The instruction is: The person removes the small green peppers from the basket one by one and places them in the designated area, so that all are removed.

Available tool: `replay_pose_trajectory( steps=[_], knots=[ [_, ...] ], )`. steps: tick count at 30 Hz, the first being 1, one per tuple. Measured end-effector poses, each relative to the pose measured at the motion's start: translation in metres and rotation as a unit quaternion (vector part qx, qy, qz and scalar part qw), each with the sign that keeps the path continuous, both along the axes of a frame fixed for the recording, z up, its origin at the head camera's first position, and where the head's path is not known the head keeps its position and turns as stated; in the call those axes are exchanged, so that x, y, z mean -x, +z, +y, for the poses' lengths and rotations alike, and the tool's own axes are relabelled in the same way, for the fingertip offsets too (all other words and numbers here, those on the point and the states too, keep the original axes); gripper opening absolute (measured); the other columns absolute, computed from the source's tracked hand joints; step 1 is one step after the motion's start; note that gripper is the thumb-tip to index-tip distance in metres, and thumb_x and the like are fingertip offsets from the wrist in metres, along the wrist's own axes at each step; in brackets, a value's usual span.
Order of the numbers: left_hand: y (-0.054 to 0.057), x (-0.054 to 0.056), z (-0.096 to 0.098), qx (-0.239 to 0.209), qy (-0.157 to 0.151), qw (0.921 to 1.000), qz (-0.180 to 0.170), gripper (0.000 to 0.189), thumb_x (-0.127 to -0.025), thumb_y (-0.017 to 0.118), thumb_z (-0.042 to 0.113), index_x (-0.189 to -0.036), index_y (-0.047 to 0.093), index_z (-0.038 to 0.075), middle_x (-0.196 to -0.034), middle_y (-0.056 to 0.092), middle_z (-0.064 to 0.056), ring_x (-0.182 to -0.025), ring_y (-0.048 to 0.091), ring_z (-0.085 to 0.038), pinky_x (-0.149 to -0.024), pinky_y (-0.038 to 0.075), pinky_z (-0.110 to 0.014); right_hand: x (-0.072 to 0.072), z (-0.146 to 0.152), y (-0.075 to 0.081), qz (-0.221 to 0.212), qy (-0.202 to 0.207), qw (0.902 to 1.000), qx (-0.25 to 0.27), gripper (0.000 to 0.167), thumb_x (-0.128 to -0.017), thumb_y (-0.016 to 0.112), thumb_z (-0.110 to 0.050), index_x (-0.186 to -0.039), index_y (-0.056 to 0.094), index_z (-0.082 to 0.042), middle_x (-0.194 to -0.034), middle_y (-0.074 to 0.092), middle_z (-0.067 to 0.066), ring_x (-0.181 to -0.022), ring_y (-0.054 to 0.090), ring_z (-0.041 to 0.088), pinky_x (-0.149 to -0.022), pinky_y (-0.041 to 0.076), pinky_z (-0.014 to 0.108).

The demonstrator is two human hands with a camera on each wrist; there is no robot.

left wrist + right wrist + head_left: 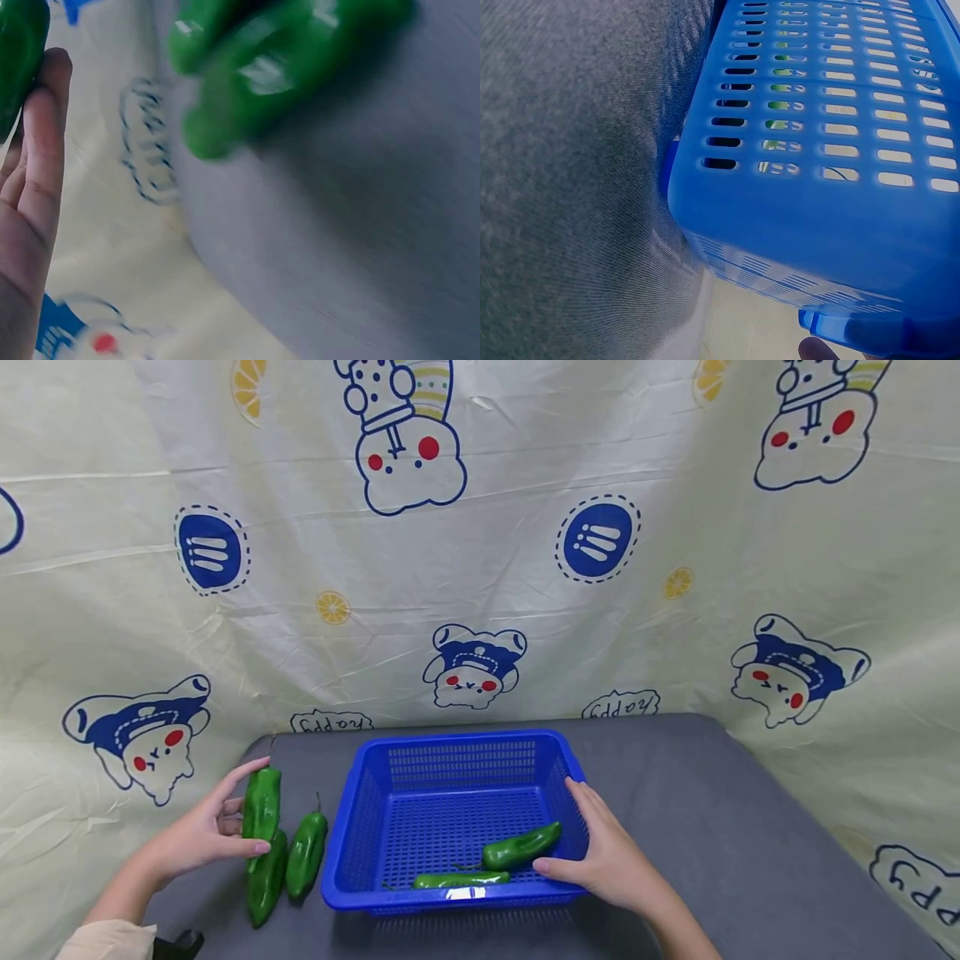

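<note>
My left hand (197,837) holds a long green pepper (262,806) between thumb and fingers, above the left part of the table. Below it lies a second green pepper (267,885), partly covered in the head view by the held one. A third pepper (306,857) rests just to the right, beside the basket. My right hand (611,858) grips the blue plastic basket (337,868) at its right rim, near the front corner. Inside the basket are two green peppers, one at the right (522,847) and one along the front wall (461,880), partly hidden by the rim.
A grey cloth-covered table (675,802) carries everything. Behind it and at both sides hangs a pale sheet (510,585) printed with cartoon figures. A dark strap-like thing (177,946) shows beneath the left sleeve (108,941).
</note>
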State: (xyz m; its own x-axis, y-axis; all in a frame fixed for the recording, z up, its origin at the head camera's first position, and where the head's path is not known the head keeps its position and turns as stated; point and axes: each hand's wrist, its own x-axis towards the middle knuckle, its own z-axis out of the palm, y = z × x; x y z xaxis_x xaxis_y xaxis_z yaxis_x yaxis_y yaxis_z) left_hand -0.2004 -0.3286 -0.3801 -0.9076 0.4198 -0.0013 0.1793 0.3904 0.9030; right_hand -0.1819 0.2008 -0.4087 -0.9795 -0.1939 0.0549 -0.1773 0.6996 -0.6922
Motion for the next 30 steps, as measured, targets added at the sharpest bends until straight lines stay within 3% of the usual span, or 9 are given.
replay_pose_trajectory(
  steps=[7,10,13,16,21,24,27,29,30],
  knots=[
    [-0.034,-0.013,-0.038,0.033,0.047,0.9975,-0.041,0.112,-0.085,0.075,0.006,-0.159,-0.005,0.035,-0.151,0.01,-0.044,-0.124,0.047,-0.061,-0.083,0.056,-0.032,0.002,0.0,-0.001,-0.003,-0.004,1.0,-0.004,0.116,-0.074,0.079,-0.059,-0.16,0.012,-0.019,-0.166,0.007,0.018,-0.151,0.011,0.045,-0.106,0.024,0.076],
    [-0.049,-0.017,-0.052,0.04,0.05,0.9953,-0.072,0.111,-0.086,0.073,0.007,-0.155,-0.005,0.046,-0.149,0.007,-0.047,-0.123,0.048,-0.059,-0.084,0.055,-0.032,0.002,-0.001,-0.001,-0.003,0.0,1.0,-0.002,0.116,-0.074,0.079,-0.059,-0.16,0.012,-0.018,-0.166,0.008,0.018,-0.151,0.011,0.045,-0.107,0.024,0.076],
    [-0.059,-0.018,-0.059,0.05,0.039,0.9928,-0.102,0.105,-0.089,0.072,0.008,-0.14,0.002,0.068,-0.134,0.039,-0.046,-0.112,0.061,-0.041,-0.081,0.055,-0.032,0.001,-0.001,-0.001,-0.004,0.001,1.0,-0.001,0.116,-0.074,0.079,-0.059,-0.16,0.012,-0.018,-0.166,0.008,0.018,-0.151,0.011,0.045,-0.107,0.023,0.076],
    [-0.061,-0.018,-0.058,0.059,0.024,0.9906,-0.121,0.092,-0.091,0.07,0.012,-0.123,0.012,0.076,-0.116,0.063,-0.027,-0.101,0.065,-0.026,-0.078,0.054,-0.032,0.001,-0.001,-0.001,-0.007,-0.001,1.0,0.001,0.117,-0.074,0.079,-0.059,-0.16,0.012,-0.018,-0.166,0.008,0.018,-0.151,0.011,0.045,-0.107,0.024,0.075],
    [-0.064,-0.016,-0.052,0.062,-0.011,0.9897,-0.129,0.082,-0.094,0.067,0.014,-0.118,0.017,0.074,-0.108,0.069,-0.017,-0.093,0.066,-0.021,-0.077,0.047,-0.03,0.001,0.0,-0.001,-0.009,-0.003,1.0,0.002,0.117,-0.074,0.079,-0.059,-0.16,0.012,-0.018,-0.166,0.008,0.018,-0.151,0.011,0.045,-0.107,0.024,0.075],
    [-0.067,-0.014,-0.048,0.069,-0.022,0.988,-0.136,0.084,-0.095,0.065,0.016,-0.136,0.009,0.063,-0.108,0.07,-0.016,-0.095,0.065,-0.023,-0.08,0.042,-0.032,0.0,0.0,-0.001,-0.008,-0.001,1.0,0.002,0.117,-0.074,0.079,-0.059,-0.16,0.012,-0.018,-0.166,0.008,0.018,-0.151,0.011,0.044,-0.108,0.024,0.075],
    [-0.07,-0.01,-0.043,0.08,-0.028,0.9868,-0.138,0.09,-0.095,0.067,0.017,-0.153,-0.001,0.031,-0.112,0.069,-0.017,-0.1,0.064,-0.025,-0.083,0.04,-0.037,0.0,0.0,-0.002,-0.005,-0.001,1.0,0.002,0.117,-0.074,0.079,-0.06,-0.16,0.012,-0.018,-0.166,0.008,0.018,-0.152,0.011,0.044,-0.108,0.024,0.075],
    [-0.071,-0.008,-0.04,0.088,-0.033,0.9862,-0.136,0.094,-0.094,0.068,0.017,-0.152,-0.006,0.009,-0.115,0.068,-0.018,-0.102,0.063,-0.027,-0.084,0.041,-0.039,0.0,0.0,-0.002,-0.003,0.0,1.0,0.003,0.117,-0.074,0.079,-0.06,-0.16,0.012,-0.018,-0.166,0.008,0.018,-0.152,0.011,0.044,-0.108,0.024,0.075],
    [-0.071,-0.007,-0.038,0.092,-0.035,0.9858,-0.136,0.096,-0.094,0.068,0.017,-0.151,-0.008,0.005,-0.116,0.068,-0.019,-0.104,0.063,-0.027,-0.086,0.041,-0.042,0.0,0.0,-0.002,-0.002,0.0,1.0,0.003,0.117,-0.074,0.079,-0.06,-0.16,0.012,-0.018,-0.166,0.009,0.018,-0.152,0.011,0.044,-0.108,0.024,0.075]
  ],
)
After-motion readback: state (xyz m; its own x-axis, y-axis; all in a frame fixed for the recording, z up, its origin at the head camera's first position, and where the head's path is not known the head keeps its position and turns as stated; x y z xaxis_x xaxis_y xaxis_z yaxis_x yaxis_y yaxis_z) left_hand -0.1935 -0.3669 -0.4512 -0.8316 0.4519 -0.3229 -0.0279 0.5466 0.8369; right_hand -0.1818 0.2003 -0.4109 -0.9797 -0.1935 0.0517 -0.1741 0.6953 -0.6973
